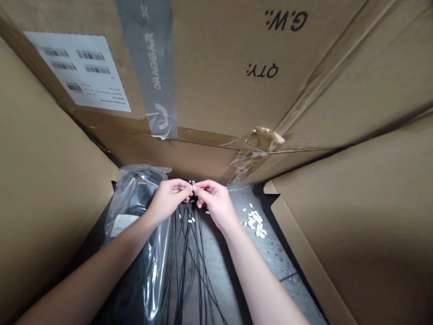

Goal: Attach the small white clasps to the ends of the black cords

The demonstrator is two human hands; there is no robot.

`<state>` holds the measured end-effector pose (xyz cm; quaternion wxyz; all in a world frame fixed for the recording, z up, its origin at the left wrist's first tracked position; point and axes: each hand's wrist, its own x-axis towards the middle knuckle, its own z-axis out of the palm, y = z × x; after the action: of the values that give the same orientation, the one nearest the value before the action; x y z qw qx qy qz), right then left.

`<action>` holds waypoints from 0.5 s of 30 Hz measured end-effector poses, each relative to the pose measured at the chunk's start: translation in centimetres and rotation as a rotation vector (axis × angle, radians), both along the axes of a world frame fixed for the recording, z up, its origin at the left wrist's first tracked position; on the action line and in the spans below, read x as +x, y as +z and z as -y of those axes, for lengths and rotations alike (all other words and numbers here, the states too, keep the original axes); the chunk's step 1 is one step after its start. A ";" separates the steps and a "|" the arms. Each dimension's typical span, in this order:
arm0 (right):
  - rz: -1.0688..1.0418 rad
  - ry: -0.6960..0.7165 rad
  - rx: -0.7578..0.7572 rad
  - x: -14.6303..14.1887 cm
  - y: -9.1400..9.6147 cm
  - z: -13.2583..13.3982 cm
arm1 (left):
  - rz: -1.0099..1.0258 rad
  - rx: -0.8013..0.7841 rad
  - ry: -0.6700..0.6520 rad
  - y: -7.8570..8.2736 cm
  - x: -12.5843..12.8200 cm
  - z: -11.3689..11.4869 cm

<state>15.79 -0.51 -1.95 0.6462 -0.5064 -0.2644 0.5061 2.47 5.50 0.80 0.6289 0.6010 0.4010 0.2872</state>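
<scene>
My left hand (168, 197) and my right hand (215, 201) meet at the middle of the view, fingertips pinched together on a tiny white piece (193, 185) at the end of a thin black wire. A bundle of several thin black wires (186, 262) runs from my hands down toward me across a grey surface. Some wires carry small white tips. A scatter of small white pieces (255, 222) lies on the surface just right of my right hand. A clear plastic bag (135, 234) with dark contents sits under my left forearm.
Large cardboard boxes wall in the spot: one ahead (216, 67) with a white barcode label (81, 70) and grey tape (152, 67), one at left (40, 189), one at right (365, 216). The grey surface (219, 271) shows only in the narrow gap between them.
</scene>
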 end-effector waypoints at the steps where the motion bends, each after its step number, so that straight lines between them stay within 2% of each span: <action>1: 0.000 0.003 0.003 0.0 0.0 0.0 | 0.003 -0.005 -0.001 0.0 0.0 0.0; 15: 0.045 0.001 0.018 -0.1 0.5 0.1 | -0.010 -0.013 0.001 0.2 0.2 0.2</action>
<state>15.71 -0.64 -1.48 0.6444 -0.5115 -0.2836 0.4926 2.69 5.35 1.05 0.6305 0.5983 0.4064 0.2817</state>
